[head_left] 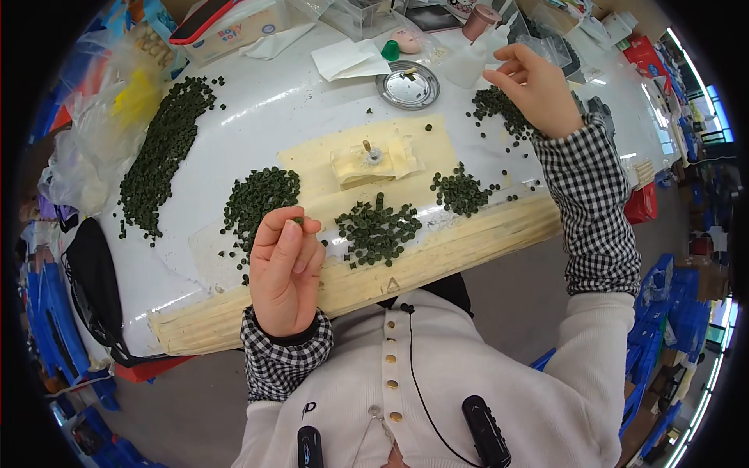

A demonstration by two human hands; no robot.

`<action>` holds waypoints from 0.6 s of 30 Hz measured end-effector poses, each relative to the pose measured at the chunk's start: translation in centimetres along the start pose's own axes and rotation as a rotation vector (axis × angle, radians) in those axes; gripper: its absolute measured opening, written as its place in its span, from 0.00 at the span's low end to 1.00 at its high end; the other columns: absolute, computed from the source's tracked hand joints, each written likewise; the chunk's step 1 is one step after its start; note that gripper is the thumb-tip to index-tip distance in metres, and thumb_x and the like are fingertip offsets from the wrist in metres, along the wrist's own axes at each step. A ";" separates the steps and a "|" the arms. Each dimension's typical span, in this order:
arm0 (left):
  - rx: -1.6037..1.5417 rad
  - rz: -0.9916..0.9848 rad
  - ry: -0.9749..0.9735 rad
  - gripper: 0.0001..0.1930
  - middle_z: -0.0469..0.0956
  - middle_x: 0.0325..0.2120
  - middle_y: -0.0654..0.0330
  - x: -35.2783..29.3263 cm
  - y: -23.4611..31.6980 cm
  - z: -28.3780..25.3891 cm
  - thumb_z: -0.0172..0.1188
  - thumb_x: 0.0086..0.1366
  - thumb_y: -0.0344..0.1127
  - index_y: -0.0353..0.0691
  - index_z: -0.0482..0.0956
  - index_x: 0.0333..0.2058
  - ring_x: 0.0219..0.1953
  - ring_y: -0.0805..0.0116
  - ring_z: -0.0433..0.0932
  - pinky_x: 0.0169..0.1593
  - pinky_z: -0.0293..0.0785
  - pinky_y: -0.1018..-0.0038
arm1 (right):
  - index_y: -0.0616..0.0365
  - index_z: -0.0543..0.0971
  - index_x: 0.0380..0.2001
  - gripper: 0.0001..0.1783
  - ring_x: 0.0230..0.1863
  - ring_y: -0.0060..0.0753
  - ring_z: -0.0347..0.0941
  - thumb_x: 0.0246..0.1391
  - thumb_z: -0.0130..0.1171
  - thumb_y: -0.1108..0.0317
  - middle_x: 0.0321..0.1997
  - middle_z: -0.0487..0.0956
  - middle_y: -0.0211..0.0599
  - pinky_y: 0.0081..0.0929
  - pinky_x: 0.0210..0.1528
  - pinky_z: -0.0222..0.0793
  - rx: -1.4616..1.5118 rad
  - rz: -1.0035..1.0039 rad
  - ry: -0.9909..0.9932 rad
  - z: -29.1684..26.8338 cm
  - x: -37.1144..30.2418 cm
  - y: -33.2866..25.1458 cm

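My left hand (pixel 285 269) is raised over the table's near edge, its fingertips pinched on one small dark green disc (pixel 299 221). Just beyond it lies a heap of the same green discs (pixel 261 199), and another heap (pixel 378 230) sits to its right. My right hand (pixel 534 90) hovers at the far right above a scattered patch of discs (pixel 499 105), fingers curled and slightly apart; whether it holds anything I cannot make out. Between my hands a small metal pin fixture (pixel 368 152) stands on a cream pad (pixel 367 164).
A long band of green discs (pixel 164 152) runs along the far left. A round metal dish (pixel 408 84), a white bottle (pixel 472 58), paper sheets (pixel 351 58) and boxes stand at the back. Plastic bags (pixel 101 132) lie at left. Blue crates (pixel 663 312) sit on the floor.
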State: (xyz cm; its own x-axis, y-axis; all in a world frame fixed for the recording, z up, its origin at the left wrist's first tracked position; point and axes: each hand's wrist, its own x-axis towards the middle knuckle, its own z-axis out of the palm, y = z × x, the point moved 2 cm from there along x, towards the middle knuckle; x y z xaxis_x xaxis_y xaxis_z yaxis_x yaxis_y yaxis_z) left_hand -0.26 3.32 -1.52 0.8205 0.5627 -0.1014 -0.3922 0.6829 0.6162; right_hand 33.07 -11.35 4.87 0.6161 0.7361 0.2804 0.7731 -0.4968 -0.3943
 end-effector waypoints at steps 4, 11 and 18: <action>0.042 0.003 -0.020 0.10 0.76 0.35 0.61 -0.5 0.2 0.0 0.49 0.67 0.28 0.37 0.72 0.46 0.21 0.84 0.57 0.26 0.57 0.86 | 0.60 0.79 0.29 0.05 0.32 0.32 0.73 0.49 0.61 0.70 0.28 0.77 0.35 0.27 0.31 0.70 0.167 -0.226 -0.081 -0.8 -5.2 -6.0; 0.076 -0.022 -0.049 0.10 0.74 0.36 0.62 -0.2 0.1 0.1 0.48 0.68 0.29 0.38 0.72 0.46 0.22 0.84 0.57 0.26 0.57 0.87 | 0.58 0.78 0.22 0.03 0.33 0.32 0.66 0.38 0.60 0.75 0.26 0.70 0.31 0.25 0.35 0.67 0.022 -0.537 -0.114 3.1 -9.0 -9.1; 0.043 -0.003 -0.033 0.10 0.78 0.36 0.57 -0.1 -0.1 0.1 0.50 0.67 0.28 0.36 0.73 0.46 0.20 0.86 0.56 0.25 0.56 0.86 | 0.59 0.73 0.21 0.05 0.33 0.33 0.65 0.35 0.58 0.75 0.24 0.67 0.33 0.25 0.35 0.66 -0.091 -0.612 -0.089 4.0 -9.2 -9.1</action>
State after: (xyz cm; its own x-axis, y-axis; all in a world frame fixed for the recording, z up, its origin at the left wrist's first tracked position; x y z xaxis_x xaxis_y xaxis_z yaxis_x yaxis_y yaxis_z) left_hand -0.28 3.12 -1.55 0.8353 0.5442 -0.0783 -0.3717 0.6638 0.6490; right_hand 19.78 -11.71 2.36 0.0450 0.9331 0.3567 0.9941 -0.0066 -0.1082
